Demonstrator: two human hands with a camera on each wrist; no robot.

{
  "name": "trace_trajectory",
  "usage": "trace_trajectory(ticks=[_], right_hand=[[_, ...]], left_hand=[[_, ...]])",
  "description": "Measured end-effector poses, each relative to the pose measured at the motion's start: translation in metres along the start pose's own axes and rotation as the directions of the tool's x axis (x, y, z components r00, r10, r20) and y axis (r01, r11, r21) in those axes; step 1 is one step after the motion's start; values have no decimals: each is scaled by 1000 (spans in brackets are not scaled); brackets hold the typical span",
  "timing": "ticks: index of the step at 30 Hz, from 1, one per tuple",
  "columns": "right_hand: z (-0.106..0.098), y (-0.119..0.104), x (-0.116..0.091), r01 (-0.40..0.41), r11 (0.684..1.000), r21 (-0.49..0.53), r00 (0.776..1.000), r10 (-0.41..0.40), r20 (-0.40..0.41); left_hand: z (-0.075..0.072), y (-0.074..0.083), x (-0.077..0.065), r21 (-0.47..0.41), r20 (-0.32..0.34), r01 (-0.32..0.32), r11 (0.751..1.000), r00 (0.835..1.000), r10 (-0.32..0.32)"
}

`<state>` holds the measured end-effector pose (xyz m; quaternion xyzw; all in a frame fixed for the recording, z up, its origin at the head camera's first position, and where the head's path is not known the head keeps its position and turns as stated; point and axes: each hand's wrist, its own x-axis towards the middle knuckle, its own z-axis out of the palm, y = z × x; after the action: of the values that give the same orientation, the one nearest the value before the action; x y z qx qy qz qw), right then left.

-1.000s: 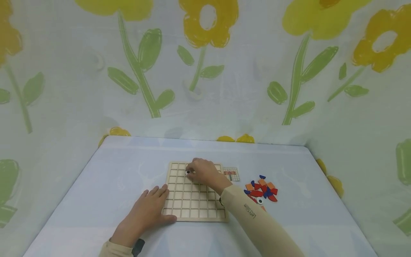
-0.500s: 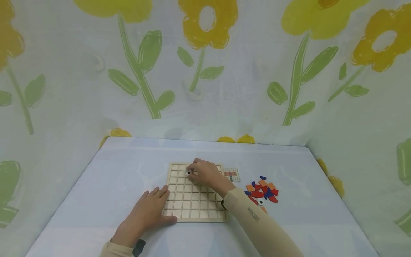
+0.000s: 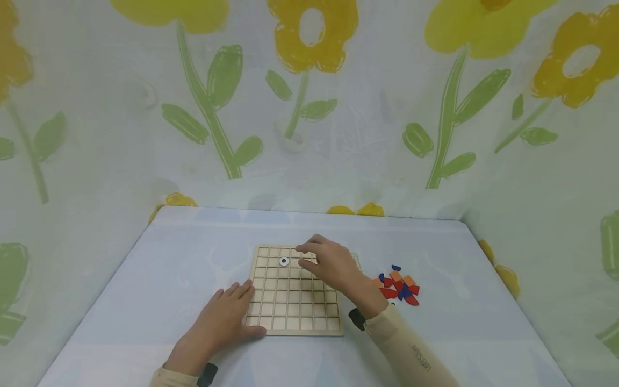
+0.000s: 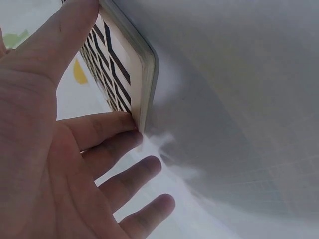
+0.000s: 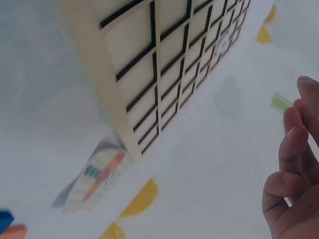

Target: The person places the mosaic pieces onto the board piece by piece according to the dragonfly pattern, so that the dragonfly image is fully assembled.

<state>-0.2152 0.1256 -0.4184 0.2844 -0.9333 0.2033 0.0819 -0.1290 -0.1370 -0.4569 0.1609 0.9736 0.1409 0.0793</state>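
Note:
A wooden grid board (image 3: 280, 309) lies on the table. One white disc with a black dot, like an eye (image 3: 283, 261), sits in its upper left part. At the board's left edge rests my left hand (image 3: 218, 318), fingers extended and the thumb at the near corner; its fingertips (image 4: 130, 121) touch the rim in the left wrist view. Over the upper right of the grid hovers my right hand (image 3: 333, 266), thumb and forefinger apart and nothing between them. The right wrist view shows that hand's fingers (image 5: 294, 144) loosely bent.
Right of the board lies a loose pile of red, blue and orange flat pieces (image 3: 405, 285). A small printed card (image 5: 102, 174) lies beside the board's far right side, mostly covered by my right hand in the head view. A flowered wall (image 3: 358, 123) stands behind the table.
My right hand has let go of the white disc, which stays on the board, and has moved right, its fingers spreading. My left hand keeps its place.

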Motion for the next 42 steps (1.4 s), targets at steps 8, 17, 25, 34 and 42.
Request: trace_trajectory(ticks=[8, 17, 25, 34, 42], right_hand=[[-29, 18, -35, -8, 1000, -10, 995, 8, -96], [-53, 57, -93, -62, 993, -104, 985, 44, -164], [-65, 88, -141, -192, 970, -151, 980, 180, -89], [-63, 98, -158, -300, 936, -183, 948, 314, 54], [-55, 103, -159, -344, 925, -164, 921, 366, 134]], left_hand=[[2, -5, -1, -26, -37, -25, 999, 999, 24], [6, -11, -3, -47, -37, -52, 998, 998, 50], [5, -20, -1, -34, -23, -94, 995, 995, 93], [4, -24, 3, -36, -9, -79, 996, 997, 78], [3, -24, 2, -30, -8, -87, 996, 996, 87]])
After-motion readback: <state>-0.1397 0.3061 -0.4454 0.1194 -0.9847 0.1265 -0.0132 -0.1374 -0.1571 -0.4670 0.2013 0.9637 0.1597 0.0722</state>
